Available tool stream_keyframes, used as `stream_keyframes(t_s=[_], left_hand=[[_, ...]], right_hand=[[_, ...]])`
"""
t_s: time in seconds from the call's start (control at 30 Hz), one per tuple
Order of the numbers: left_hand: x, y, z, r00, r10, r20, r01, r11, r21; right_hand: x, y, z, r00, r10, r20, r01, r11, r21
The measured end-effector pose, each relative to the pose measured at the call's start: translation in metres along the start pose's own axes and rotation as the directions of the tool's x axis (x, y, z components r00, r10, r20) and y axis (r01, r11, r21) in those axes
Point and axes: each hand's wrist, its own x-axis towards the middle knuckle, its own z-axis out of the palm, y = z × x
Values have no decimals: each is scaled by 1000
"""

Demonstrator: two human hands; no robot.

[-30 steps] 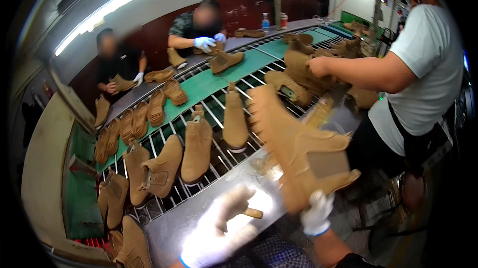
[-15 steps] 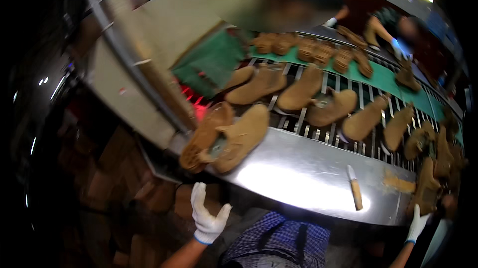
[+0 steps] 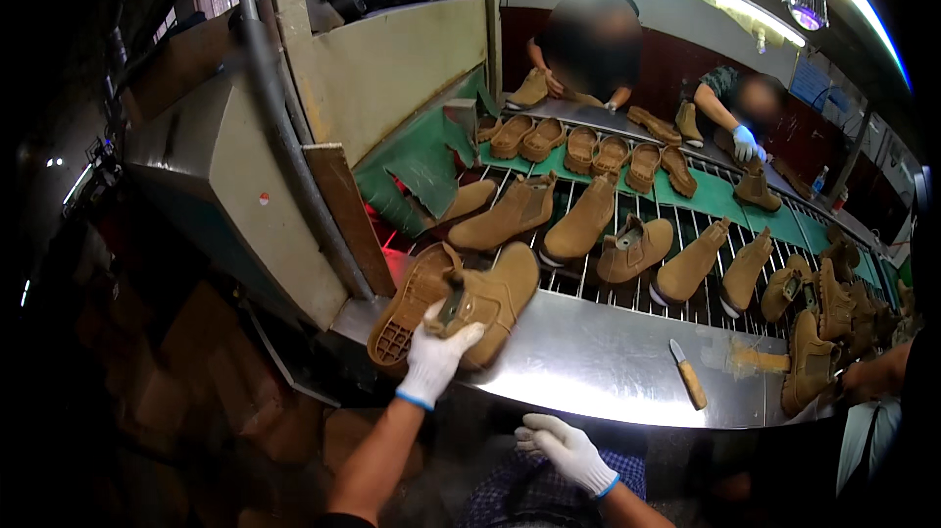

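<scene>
My left hand, in a white knit glove, grips the top of a tan suede ankle boot at the left end of the steel table. The fingers close around the boot's opening. Right beside that boot leans a brown rubber sole, its open grid heel toward me. My right hand, gloved the same way, hovers over my lap in front of the table edge. It holds nothing, and its fingers are loosely bent with the thumb apart. A wooden-handled knife lies on the steel top.
Behind the steel top, a slatted conveyor carries several tan boots. A green belt strip beyond holds several soles. Two co-workers handle boots across the line. At right, another boot stands beside a person's arm. A post rises at left.
My left hand has gone from open below the boots to gripping one. My right hand has left the boot at the table's right end and moved left over my lap.
</scene>
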Motion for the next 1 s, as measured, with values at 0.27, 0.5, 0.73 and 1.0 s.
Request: stream_keyframes(t_s=[0.27, 0.5, 0.73, 1.0], left_hand=[[-75, 61, 31, 515, 55, 856, -450, 866, 216], [200, -50, -62, 995, 93, -28, 0, 288, 958], [202, 13, -37, 748, -628, 214, -14, 307, 952], [0, 128, 73, 690, -379, 616, -260, 665, 700]], right_hand=[[-53, 5, -55, 819, 164, -551, 278, 726, 629], [-126, 135, -154, 835, 159, -527, 258, 733, 629], [-138, 163, -190, 866, 80, -494, 315, 679, 663], [-141, 146, -202, 947, 37, -319, 229, 619, 751]])
